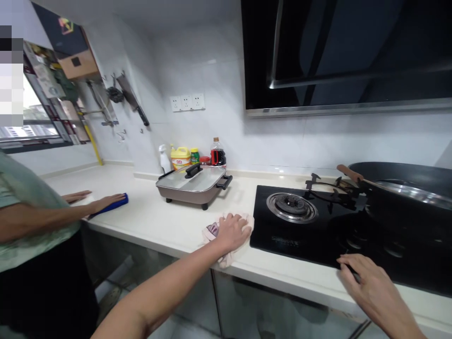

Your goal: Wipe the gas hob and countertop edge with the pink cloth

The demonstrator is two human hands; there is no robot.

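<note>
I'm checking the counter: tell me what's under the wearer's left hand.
Under the left hand is a crumpled pale cloth on the countertop. The hand covers part of the cloth; anything beneath the cloth is hidden.

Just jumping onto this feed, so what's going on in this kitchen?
The person's left hand is on a crumpled pale pink cloth on the white countertop, beside the black glass cooktop. The right hand, apparently holding nothing, is at the cooktop's front edge. A brown rectangular electric pan stands on the counter, its glass lid on. Farther left, a co-worker's hand rests on a dark blue cloth.
</note>
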